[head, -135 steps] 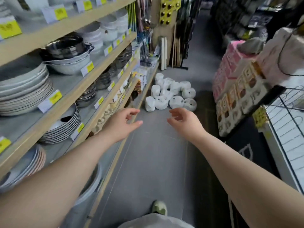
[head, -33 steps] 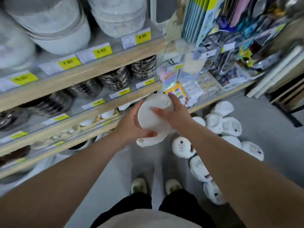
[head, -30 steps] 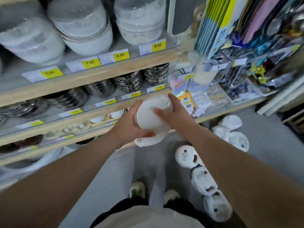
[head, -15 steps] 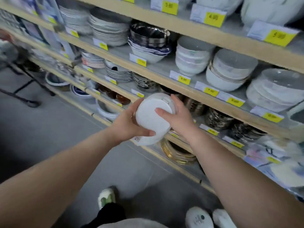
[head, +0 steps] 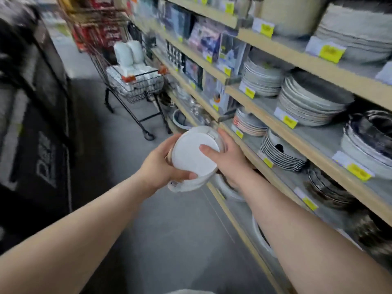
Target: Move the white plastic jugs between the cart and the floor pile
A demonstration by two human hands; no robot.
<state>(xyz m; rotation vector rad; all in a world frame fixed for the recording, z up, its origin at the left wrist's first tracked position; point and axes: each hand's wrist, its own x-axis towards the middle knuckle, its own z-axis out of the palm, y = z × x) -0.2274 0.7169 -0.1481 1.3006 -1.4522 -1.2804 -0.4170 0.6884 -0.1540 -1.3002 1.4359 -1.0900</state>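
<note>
Since half a second ago our view has swung along the aisle: a shopping cart point(head: 135, 81) with white packs now shows ahead, while the white wrapped round pack point(head: 194, 154) sits in both hands as before, chest-high over the floor, just off the shelf edge point(head: 254, 160). Left hand point(head: 161, 168) curls round its near-left side, thumb across the lower rim; right hand point(head: 229, 160) grips the far-right side, thumb pressed on the flat face. We judge it light and fairly stiff, the film wrap slick and loose at the bottom, contents possibly fragile; best held by the rim from opposite sides, not by the slack wrap. Stacked plates point(head: 311, 107) fill the shelves at right, yellow price tags point(head: 290, 122) below them.
</note>
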